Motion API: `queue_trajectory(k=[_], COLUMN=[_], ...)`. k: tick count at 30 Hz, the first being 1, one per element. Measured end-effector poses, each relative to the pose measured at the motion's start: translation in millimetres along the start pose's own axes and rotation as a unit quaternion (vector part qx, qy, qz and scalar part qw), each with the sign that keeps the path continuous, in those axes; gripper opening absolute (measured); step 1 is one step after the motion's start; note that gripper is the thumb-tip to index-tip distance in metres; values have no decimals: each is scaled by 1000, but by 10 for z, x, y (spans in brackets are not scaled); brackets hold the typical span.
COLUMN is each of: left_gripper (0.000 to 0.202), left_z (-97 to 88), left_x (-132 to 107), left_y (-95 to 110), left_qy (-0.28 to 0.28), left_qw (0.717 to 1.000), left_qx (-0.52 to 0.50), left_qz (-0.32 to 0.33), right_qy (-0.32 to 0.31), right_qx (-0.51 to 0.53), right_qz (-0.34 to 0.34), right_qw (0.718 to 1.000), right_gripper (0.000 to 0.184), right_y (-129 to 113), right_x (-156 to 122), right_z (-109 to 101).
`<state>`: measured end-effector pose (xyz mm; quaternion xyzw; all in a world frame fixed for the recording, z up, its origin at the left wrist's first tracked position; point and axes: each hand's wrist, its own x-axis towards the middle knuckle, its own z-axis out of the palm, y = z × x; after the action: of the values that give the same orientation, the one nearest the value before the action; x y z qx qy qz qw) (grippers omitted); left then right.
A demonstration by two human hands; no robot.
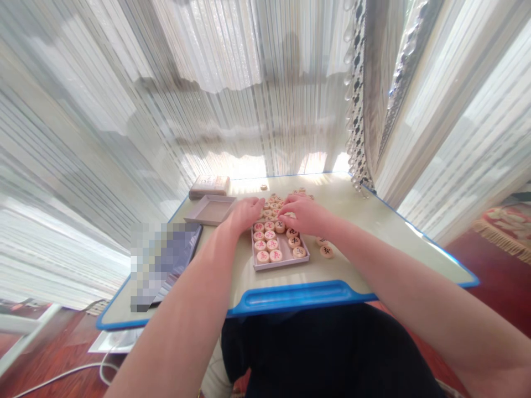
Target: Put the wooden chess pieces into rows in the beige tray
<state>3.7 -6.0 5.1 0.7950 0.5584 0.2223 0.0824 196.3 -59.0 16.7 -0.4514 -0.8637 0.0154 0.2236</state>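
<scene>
A shallow open box [282,264] sits in the middle of the table, holding round wooden Chinese chess pieces. Pieces with red characters [271,245] line its left side, and ones with black characters [294,241] stand along its right. My left hand [246,213] is at the box's far left corner, fingers together and curled inward; what they hold, if anything, is hidden. Over the far part of the box, my right hand [306,215] has thumb and forefinger pinched at a chess piece. More loose pieces [274,203] cluster beyond, between the hands.
Two black-marked pieces [326,251] lie right of the box. A shallow tray-like lid [211,210] and a stacked box [209,186] stand at the far left. Nearer is a dark tablet-like device [180,257], partly pixelated. The table [398,243] has a raised blue edge; string curtains hang around it.
</scene>
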Motion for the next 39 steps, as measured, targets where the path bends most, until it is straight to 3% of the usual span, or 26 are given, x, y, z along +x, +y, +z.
queue_trajectory(k=[7,14,23,29,39], left_gripper=[40,41,48,49,53], left_z=[18,30,-17,-15,-91], left_x=[31,14,-2,-22,-48], left_y=[10,-2,45,90,209], left_qy=[39,19,-7,8,22], left_qw=[998,997,999,998,999], left_qx=[-53,-78,-37,-59,-19], left_qz=[-20,-24,-13,-37,27], right_qy=[24,-62,-43,-64,-50], right_qx=[-19,-41,-72,-78,-88], right_qz=[63,106,113,75,67], right_qw=[998,992,990,992,993], right_gripper=[38,46,40,41,33], right_y=[10,196,414,386,331], right_x=[61,272,198,214,173], right_z=[90,231,241,248,178])
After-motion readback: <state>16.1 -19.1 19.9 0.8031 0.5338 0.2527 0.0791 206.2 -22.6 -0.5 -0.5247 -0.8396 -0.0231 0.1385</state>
